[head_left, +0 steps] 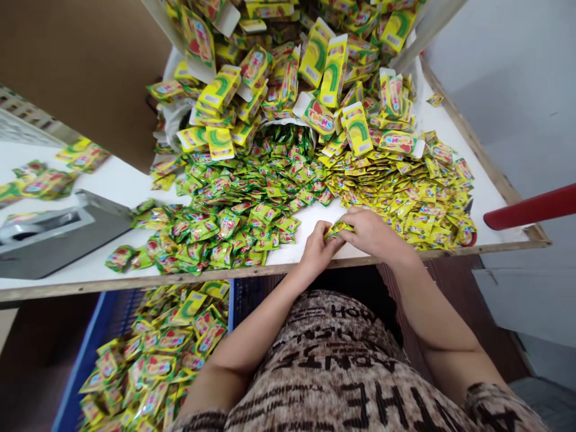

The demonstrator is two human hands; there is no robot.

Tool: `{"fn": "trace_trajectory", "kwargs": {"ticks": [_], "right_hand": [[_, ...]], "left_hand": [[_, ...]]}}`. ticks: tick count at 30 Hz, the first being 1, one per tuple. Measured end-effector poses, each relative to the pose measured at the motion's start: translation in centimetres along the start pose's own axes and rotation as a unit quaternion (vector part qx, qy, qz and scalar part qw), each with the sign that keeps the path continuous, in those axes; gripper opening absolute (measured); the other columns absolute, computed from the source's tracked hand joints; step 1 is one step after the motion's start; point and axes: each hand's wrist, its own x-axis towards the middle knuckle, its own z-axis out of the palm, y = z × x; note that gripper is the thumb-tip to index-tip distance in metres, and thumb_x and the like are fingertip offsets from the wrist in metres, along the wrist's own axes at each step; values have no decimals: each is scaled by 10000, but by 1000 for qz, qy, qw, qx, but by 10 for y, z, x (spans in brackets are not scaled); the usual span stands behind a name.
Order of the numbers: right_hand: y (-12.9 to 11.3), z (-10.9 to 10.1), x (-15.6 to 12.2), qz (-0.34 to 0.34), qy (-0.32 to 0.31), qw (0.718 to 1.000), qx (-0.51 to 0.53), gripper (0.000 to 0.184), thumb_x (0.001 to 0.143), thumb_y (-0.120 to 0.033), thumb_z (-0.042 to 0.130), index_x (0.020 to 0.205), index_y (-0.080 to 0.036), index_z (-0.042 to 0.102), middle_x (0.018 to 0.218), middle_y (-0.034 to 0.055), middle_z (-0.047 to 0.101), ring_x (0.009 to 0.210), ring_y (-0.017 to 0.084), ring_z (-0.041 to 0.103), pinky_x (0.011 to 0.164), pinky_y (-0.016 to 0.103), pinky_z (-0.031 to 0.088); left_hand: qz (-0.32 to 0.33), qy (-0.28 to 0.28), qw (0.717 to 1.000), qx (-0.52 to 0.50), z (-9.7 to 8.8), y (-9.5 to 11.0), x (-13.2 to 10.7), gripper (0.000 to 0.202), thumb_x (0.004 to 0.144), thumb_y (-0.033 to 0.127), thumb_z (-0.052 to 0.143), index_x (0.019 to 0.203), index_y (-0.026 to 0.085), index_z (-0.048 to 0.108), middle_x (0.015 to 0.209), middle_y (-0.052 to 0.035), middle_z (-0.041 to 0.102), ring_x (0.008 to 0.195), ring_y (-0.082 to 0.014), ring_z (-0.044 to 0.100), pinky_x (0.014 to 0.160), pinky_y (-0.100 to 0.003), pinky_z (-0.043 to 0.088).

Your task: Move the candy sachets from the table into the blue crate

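Yellow-green pack is pinched between left hand and right hand near the table edge; filled packs are seemingly collected in the crate below, while green sachets and yellow sachets are left heaped, apparently unused.

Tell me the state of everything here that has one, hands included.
Small package: held
Left hand: closed on it
Right hand: closed on it
Green sachets: heaped loose
Yellow sachets: heaped loose
Cartons: piled, some flaps open
Blue crate: loaded
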Motion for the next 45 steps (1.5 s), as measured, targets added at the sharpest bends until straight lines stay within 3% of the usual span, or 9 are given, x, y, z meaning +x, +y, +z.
{"fn": "trace_trajectory", "kwargs": {"ticks": [3,7,12,15,19,23,31,38,45], "right_hand": [[1,-7,2,-43,-22,997,54,134,807,-156,633,931,-164,684,885,68,640,807,193,563,710,290,399],[3,-1,4,-57,62,989,118,129,827,-154,647,938,-184,705,862,50,651,780,177,568,718,296,434],[11,21,-2,-134,24,987,86,192,909,-215,563,886,-214,754,1160,111,608,1115,268,501,953,446,416],[15,25,-11,-89,33,977,191,221,938,-269,527,996,-234,738,1211,98,605,1139,243,530,980,445,431],[11,42,-23,120,132,883,434,252,819,-384,673,990,-199,697,828,40,651,676,159,616,552,279,497],[-2,63,-23,201,75,787,578,262,702,-373,752,851,-170,678,564,-57,521,396,65,421,373,201,331],[-4,60,-17,140,148,832,516,269,789,-394,703,958,-192,760,796,18,654,500,71,530,494,231,450],[-3,67,-15,151,176,825,515,261,712,-382,784,883,-186,760,722,18,675,529,109,571,488,244,509],[-6,78,-26,40,262,899,349,142,826,-306,705,942,-251,766,930,59,667,797,167,647,697,315,580]], "left_hand": [[-16,-35,989,-145,-6,-2,0,290,831,376,653,1002,172,539,951,-29,626,893,-156,575,816,-255,438],[-41,-50,956,-284,-12,-7,1,340,747,368,755,926,156,560,916,-31,654,857,-149,602,811,-253,458],[-27,-41,958,-283,-16,-11,0,341,706,352,796,907,151,608,866,-14,655,821,-132,590,785,-233,453],[-37,-39,962,-267,-17,-12,-3,345,718,368,784,946,148,647,896,-24,671,844,-144,592,805,-244,460],[-90,-15,946,-310,-20,-10,-8,326,840,429,643,993,147,697,960,-50,693,894,-160,605,842,-265,464],[-145,-16,938,-315,-27,-2,-5,230,714,300,752,876,136,736,835,-34,709,772,-142,617,779,-250,478],[-52,101,978,-177,-30,-1,-3,262,737,315,755,949,162,762,978,-76,742,893,-184,670,850,-311,530],[41,94,988,-118,-23,-6,-1,266,806,328,713,1025,179,733,921,-61,715,797,-135,640,712,-238,516],[229,78,970,23,-31,-8,-3,133,833,274,697,917,176,731,901,-81,717,865,-170,662,802,-313,535]]}}
